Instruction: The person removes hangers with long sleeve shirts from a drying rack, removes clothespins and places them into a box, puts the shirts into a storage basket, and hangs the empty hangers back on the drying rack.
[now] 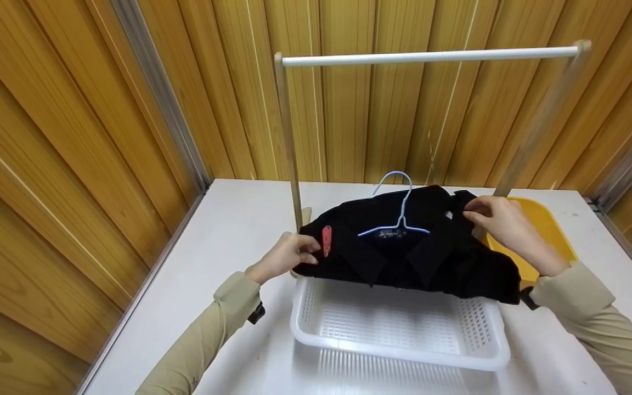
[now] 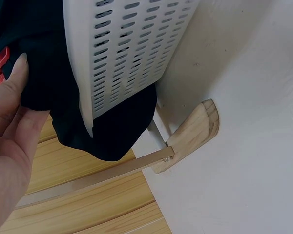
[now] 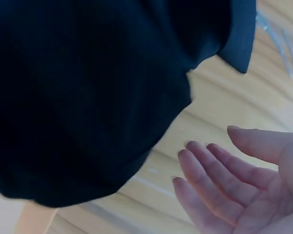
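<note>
A black collared shirt point(image 1: 404, 263) spreads over the back of the white basket, a pale blue hanger point(image 1: 402, 211) inside its neck with the hook pointing up. My left hand point(image 1: 289, 255) pinches the shirt's left shoulder, thumb on the cloth point(image 2: 44, 68) in the left wrist view. Beside those fingers a red clip point(image 1: 326, 241) sits on the fabric. Near the other shoulder is my right hand point(image 1: 505, 225); the right wrist view shows its fingers point(image 3: 219, 180) apart, just off the cloth, holding nothing. The hanger's lower arms are mostly hidden in the shirt.
A rack with a white bar point(image 1: 431, 56) on wooden posts stands behind the shirt. The white slotted basket point(image 1: 398, 351) is on the white table point(image 1: 228, 219). At the right, a yellow tub point(image 1: 546, 225) lies partly behind my right arm. Wood-patterned walls enclose the table.
</note>
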The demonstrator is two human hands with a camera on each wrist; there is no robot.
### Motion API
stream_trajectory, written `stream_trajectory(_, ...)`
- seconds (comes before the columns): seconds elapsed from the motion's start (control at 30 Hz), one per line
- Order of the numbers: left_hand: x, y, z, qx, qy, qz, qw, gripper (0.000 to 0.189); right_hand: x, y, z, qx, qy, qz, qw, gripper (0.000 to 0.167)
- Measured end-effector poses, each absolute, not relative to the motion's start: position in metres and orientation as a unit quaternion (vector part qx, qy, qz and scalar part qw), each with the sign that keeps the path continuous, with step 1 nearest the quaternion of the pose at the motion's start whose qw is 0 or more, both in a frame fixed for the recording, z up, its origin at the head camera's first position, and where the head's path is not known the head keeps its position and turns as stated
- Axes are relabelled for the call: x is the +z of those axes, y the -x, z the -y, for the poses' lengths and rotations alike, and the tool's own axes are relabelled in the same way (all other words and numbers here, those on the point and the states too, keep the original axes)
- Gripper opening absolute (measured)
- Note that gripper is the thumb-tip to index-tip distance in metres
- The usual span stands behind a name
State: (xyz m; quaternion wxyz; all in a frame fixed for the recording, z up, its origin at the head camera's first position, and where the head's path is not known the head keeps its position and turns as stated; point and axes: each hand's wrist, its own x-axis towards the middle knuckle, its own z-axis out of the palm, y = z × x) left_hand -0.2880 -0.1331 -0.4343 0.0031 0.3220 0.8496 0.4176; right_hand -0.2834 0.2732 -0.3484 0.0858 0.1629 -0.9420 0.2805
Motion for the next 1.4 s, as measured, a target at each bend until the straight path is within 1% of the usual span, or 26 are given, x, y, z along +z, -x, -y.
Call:
stream_trajectory(0.3,-0.435,0.289,0.133,0.420,-0.324,-0.848,0.005,0.014,-0.341,0.270,-0.248,0.281,-0.236,0.910,0.192,0.008)
stream_trajectory(0.47,-0.435,0.289,0.133,0.417,-0.327,-0.848,-0.001,0.014,-0.341,0.264,-0.232,0.317,-0.290,0.874,0.227,0.003)
stream_trajectory(0.57,-0.435,0.288,0.133,0.418,-0.330,-0.846,0.000,0.014,-0.344,0.258,-0.221,0.353,-0.314,0.852,0.223,0.004)
stream_trajectory(0.7,-0.435,0.288,0.134,0.418,-0.327,-0.848,-0.001,0.015,-0.349,0.251,-0.205,0.391,-0.355,0.818,0.225,0.011)
stream_trajectory(0.8,-0.434,0.288,0.134,0.418,-0.325,-0.848,-0.001,0.015,-0.344,0.243,-0.191,0.397,-0.393,0.795,0.236,0.016)
stream_trajectory(0.93,-0.434,0.288,0.134,0.418,-0.326,-0.848,0.000,0.015,-0.346,0.244,-0.180,0.392,-0.425,0.779,0.241,0.019)
stream_trajectory(1.03,-0.435,0.288,0.134,0.414,-0.326,-0.850,0.001,0.015,-0.354,0.250,-0.175,0.399,-0.436,0.773,0.232,0.019)
stream_trajectory(1.4,-0.434,0.289,0.134,0.411,-0.325,-0.852,-0.001,0.014,-0.360,0.247,-0.132,0.435,-0.472,0.749,0.166,0.014)
